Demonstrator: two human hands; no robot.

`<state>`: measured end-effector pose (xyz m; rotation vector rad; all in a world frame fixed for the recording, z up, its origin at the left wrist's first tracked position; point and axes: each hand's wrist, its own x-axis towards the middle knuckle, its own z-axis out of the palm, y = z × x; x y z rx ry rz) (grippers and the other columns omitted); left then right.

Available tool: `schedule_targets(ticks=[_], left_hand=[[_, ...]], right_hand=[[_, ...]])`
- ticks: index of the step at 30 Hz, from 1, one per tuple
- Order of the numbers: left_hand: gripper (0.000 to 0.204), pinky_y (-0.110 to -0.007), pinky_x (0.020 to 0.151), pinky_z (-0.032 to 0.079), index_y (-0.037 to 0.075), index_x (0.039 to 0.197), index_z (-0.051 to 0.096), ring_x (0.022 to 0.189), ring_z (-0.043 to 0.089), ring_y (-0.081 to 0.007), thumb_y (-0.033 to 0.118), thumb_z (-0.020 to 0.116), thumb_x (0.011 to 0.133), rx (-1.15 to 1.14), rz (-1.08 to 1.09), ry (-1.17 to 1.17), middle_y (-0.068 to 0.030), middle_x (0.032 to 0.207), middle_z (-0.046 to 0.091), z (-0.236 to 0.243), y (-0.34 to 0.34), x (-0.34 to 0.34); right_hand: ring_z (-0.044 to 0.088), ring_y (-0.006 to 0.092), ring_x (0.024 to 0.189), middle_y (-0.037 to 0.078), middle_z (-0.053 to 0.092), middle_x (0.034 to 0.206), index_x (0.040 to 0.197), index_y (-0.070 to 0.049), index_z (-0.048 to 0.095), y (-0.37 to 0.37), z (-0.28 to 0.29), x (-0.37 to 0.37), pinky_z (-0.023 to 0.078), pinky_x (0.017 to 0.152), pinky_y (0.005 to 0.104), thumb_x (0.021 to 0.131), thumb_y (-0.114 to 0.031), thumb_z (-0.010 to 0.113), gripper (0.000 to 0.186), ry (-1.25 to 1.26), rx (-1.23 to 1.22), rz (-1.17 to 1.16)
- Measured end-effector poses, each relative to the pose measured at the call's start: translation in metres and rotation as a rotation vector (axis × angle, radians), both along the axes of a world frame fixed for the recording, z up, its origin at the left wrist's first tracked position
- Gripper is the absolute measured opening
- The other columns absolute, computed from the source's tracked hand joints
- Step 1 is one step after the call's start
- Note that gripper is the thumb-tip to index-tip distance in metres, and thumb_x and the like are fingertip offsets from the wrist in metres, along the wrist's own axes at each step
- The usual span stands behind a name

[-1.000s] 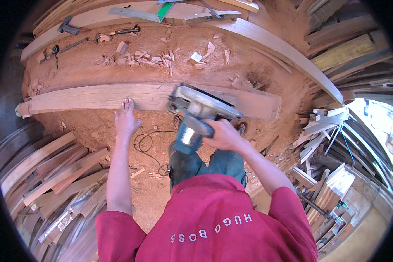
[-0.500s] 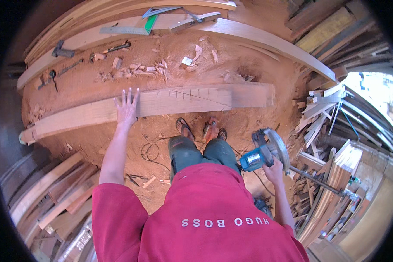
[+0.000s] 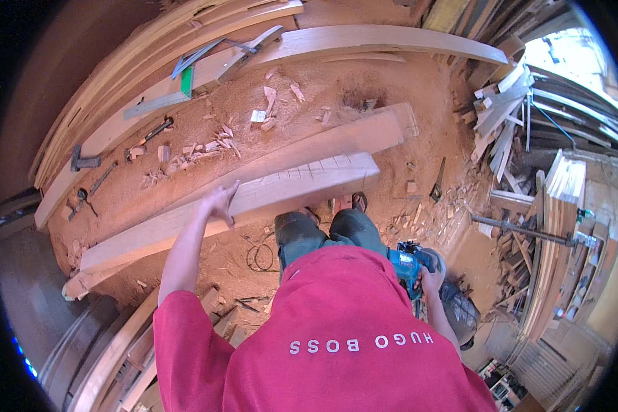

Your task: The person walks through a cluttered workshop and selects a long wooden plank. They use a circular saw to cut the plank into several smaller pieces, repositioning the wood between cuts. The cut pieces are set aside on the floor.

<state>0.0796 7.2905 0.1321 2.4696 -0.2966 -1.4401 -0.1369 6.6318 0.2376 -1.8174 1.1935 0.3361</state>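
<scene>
My left hand (image 3: 220,204) grips a long pale wooden beam (image 3: 281,189) across its width, thumb toward me and fingers at the far edge. Several short cross cuts or lines mark the beam's right part. It sits askew over a second timber (image 3: 364,134), whose upper face shows along the far side. In my right hand (image 3: 430,281) is a blue circular saw (image 3: 408,266), held low beside my right thigh, apart from the beam. The saw's blade side is partly hidden.
Beyond the timbers lie wood chips (image 3: 216,144), a hammer (image 3: 82,161), a green-and-metal try square (image 3: 185,82) and a long curved board (image 3: 378,41). Stacked planks (image 3: 563,199) crowd the right side. A cable (image 3: 259,255) loops on the dusty ground near my feet, and a handsaw (image 3: 438,182) lies to the right.
My left hand has gone from lying spread on the beam to gripping it. The beam has shifted toward me, baring more of the timber beneath. The saw has come down closer to my thigh.
</scene>
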Motion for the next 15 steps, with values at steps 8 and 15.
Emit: schedule_targets(ticks=[8, 15], left_hand=[[0.106, -0.045, 0.096, 0.042, 0.017, 0.143, 0.037, 0.117, 0.051, -0.0301, 0.045, 0.089, 0.055, 0.134, 0.106, -0.599, -0.0124, 0.125, 0.055, 0.033, -0.030, 0.008], [0.094, -0.042, 0.087, 0.042, 0.016, 0.137, 0.048, 0.107, 0.054, -0.0285, 0.043, 0.089, 0.057, 0.061, -0.002, -0.673, -0.0099, 0.112, 0.056, 0.029, -0.031, -0.039]], right_hand=[[0.052, 0.0146, 0.042, 0.005, 0.055, 0.061, 0.082, -0.002, 0.055, -0.005, -0.014, -0.001, 0.043, 0.036, 0.0304, 0.085, -0.010, 0.061, 0.010, -0.097, -0.026, -0.014], [0.053, 0.0149, 0.041, 0.004, 0.054, 0.059, 0.082, -0.002, 0.056, 0.018, 0.009, -0.005, 0.043, 0.035, 0.0300, 0.084, -0.009, 0.060, 0.008, -0.098, -0.050, -0.034]])
